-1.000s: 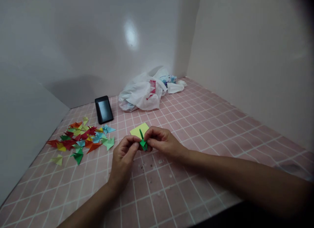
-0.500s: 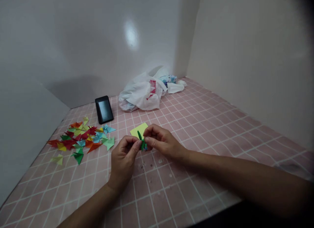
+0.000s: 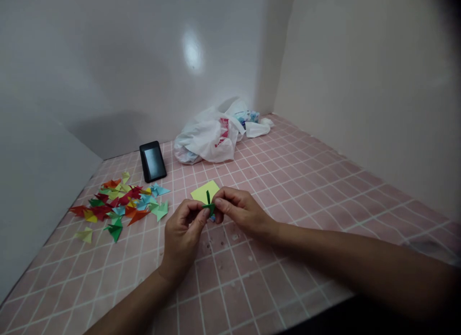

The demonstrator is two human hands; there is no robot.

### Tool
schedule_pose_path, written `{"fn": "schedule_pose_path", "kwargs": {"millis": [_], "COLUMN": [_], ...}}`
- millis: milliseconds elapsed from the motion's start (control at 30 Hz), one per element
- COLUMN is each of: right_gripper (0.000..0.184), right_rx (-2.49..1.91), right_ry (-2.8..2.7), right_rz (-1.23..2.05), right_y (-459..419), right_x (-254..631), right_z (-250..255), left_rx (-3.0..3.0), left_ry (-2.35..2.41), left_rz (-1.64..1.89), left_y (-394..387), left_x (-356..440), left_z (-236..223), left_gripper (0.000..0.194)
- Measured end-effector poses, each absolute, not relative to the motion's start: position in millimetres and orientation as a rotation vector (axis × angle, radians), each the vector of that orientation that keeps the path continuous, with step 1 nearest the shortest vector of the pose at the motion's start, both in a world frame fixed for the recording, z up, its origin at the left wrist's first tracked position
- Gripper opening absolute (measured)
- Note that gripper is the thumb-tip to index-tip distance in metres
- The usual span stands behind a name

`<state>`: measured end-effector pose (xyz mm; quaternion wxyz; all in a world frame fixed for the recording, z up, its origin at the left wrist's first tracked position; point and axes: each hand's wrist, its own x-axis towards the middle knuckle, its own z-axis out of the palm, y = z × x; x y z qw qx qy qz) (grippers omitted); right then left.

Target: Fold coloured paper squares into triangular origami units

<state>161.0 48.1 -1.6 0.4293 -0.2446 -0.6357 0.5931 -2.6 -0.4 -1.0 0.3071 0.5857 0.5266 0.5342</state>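
Note:
Between my two hands is a small green folded paper piece (image 3: 209, 207), with a thin strip of it standing up. My left hand (image 3: 185, 229) pinches its left side between thumb and forefinger. From the right, my right hand (image 3: 239, 210) pinches the other side, its fingertips partly hiding the paper. A bit of blue shows just under the green paper; I cannot make out what it is. Just behind the fingers lies a yellow paper square (image 3: 203, 191), flat on the pink checked tabletop (image 3: 288, 191).
To the left lies a pile of colourful folded paper cranes (image 3: 120, 200). A dark device with a screen (image 3: 153, 161) leans against the back wall. Crumpled white plastic bags (image 3: 212, 135) lie at the back, and walls bound the table at left, back and right.
The green paper has turned slightly, so its raised strip now points more upright. My right hand has shifted a little and its fingers have closed in on the paper.

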Motion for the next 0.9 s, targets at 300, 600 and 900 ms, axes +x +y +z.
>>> {"fn": "schedule_pose_path", "kwargs": {"millis": [300,600,900], "right_gripper": [0.016,0.017,0.016], "right_rx": [-0.696,-0.876,-0.842], "right_ry": [-1.553,-1.577,-1.693], "right_rz": [1.444,1.336,1.22], "right_y": [46.7,49.9,48.1], "right_x": [158.3,158.4,158.9], "right_z": [-2.7,-5.5,-8.2], "left_rx": [1.218,1.094,1.267], "left_ry": [1.291,1.255,1.32], "left_rz": [1.376,1.23,1.291], "left_y": [-2.1,0.0,1.0], "left_x": [1.8,4.2,1.7], "left_z": [0.0,2.3,2.0], "left_gripper": [0.014,0.019,0.015]}}
